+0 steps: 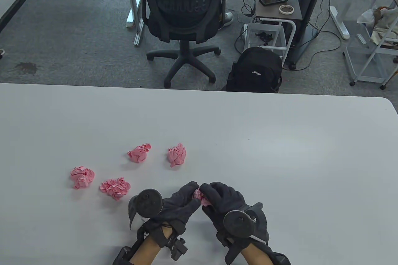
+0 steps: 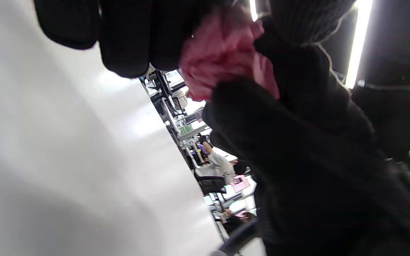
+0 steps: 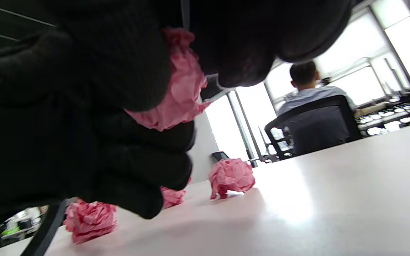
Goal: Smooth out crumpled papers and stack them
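Note:
Both gloved hands hold one crumpled pink paper ball (image 1: 201, 196) between them, near the table's front edge. My left hand (image 1: 183, 199) grips its left side, my right hand (image 1: 217, 196) its right side. The ball is mostly hidden by fingers in the table view. It shows held in the left wrist view (image 2: 222, 53) and in the right wrist view (image 3: 180, 92). Several other crumpled pink balls lie on the white table (image 1: 279, 153): at far left (image 1: 82, 177), left of the hands (image 1: 115, 187), and two farther back (image 1: 139, 152) (image 1: 176, 154). Three of them show in the right wrist view (image 3: 231, 176).
Beyond the table's far edge are an office chair with a seated person (image 1: 185, 13), a black backpack (image 1: 255, 70) on the floor and a small side table (image 1: 276, 1). The right half of the white table holds no paper.

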### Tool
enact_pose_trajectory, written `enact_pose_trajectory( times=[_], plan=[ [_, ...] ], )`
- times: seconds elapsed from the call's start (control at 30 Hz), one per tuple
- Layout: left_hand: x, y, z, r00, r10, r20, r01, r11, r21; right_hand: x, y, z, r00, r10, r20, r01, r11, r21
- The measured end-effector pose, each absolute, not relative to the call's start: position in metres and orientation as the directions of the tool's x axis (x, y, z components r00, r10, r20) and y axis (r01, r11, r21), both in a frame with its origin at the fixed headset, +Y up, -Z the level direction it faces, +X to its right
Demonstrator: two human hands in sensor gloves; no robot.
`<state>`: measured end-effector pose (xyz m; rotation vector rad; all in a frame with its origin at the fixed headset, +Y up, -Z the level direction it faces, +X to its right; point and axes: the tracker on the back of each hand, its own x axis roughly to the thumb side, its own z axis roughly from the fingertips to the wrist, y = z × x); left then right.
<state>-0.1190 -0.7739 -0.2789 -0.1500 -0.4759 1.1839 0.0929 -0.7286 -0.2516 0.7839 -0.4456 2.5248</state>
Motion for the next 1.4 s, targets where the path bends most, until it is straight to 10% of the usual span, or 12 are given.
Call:
enact_pose_trajectory(
  times=[0.63, 1.0, 1.4],
  plan=[
    [-0.128, -0.766, -0.279, 0.036, 0.957, 0.286, -0.912, 0.149, -0.382, 0.117, -0.750, -0.275, -0.298, 0.830, 0.473, -0.883, -0.427, 0.193],
    [-0.123, -0.748, -0.270, 0.396, 0.760, 0.516, -0.817, 0.548, -0.181, 0.110, -0.750, -0.271, -0.255, 0.873, 0.416, -0.892, -0.378, 0.247],
    [-0.131, -0.778, -0.283, -0.066, 0.984, 0.167, -0.917, 0.006, -0.399, 0.113, -0.745, -0.271, -0.244, 0.849, 0.469, -0.889, -0.389, 0.241]
  ],
)
